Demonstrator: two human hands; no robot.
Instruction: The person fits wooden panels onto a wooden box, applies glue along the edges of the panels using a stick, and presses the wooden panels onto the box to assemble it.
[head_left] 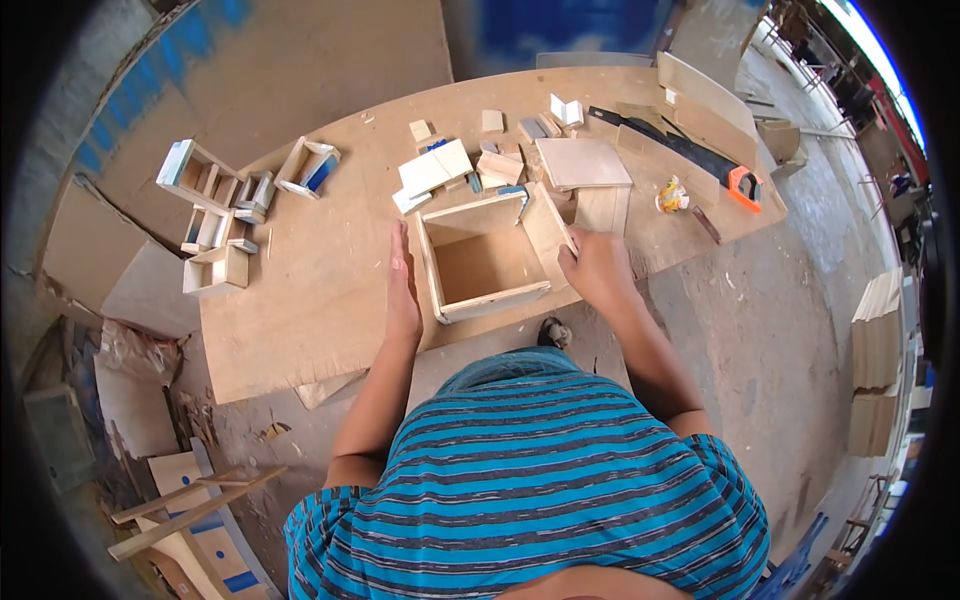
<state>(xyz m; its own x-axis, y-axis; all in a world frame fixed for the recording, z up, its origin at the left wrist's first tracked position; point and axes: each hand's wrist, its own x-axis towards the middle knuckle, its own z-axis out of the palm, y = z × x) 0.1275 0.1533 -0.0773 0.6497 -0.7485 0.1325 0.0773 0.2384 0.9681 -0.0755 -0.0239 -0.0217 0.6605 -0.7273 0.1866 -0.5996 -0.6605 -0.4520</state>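
An open-topped wooden box (490, 300) stands near the front edge of the wooden table (320, 250). My left hand (402, 285) is upright beside the box's left wall, its fingers stretched and nothing in it. At the right, my right hand (597, 262) has its fingers closed on the edge of a thin wooden panel (548, 225), which leans outward along the box's right side. Whether panel and box are joined cannot be made out. Just behind the box lie pale wood blocks (436, 168) and small offcuts (500, 165).
Small open wooden boxes (216, 270) are grouped at the table's left. A black handsaw with an orange handle (742, 188), a yellow-and-white wrapper (672, 196) and a flat board (583, 163) lie at the right. Stacked boards (876, 330) stand on the floor far right.
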